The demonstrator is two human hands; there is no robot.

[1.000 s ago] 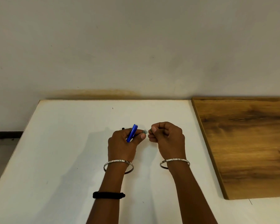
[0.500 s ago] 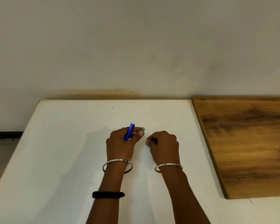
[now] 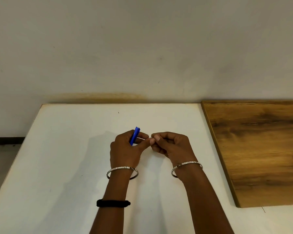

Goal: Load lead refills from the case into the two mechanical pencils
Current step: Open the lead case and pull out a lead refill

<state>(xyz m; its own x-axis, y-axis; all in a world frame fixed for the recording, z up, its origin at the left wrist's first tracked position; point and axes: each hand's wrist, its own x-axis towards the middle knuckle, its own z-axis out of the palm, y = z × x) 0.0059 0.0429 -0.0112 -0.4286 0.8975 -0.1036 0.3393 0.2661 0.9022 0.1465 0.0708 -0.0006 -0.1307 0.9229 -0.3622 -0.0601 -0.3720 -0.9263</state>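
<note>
My left hand [image 3: 125, 149] is closed around a flat blue plastic piece [image 3: 136, 135], seemingly the lead case, which sticks up between its fingers. A thin pale shaft [image 3: 141, 138] shows between that hand's index finger and thumb; I cannot tell whether it is a pencil. My right hand [image 3: 171, 146] is just to the right, above the white table [image 3: 66, 166]. Its thumb and index finger are pinched together and touch my left thumb tip. Whatever sits in that pinch is too small to see. No other pencil is visible.
A brown wooden board [image 3: 260, 149] lies on the table's right side, its left edge close to my right wrist. The wall stands right behind the table's far edge. Both wrists carry metal bangles, and a black band circles the left forearm [image 3: 113, 203].
My right hand dipped toward the table half a second ago, then rose and moved left until its pinched fingertips met my left thumb. The small grey piece at my left fingertips is now hidden.
</note>
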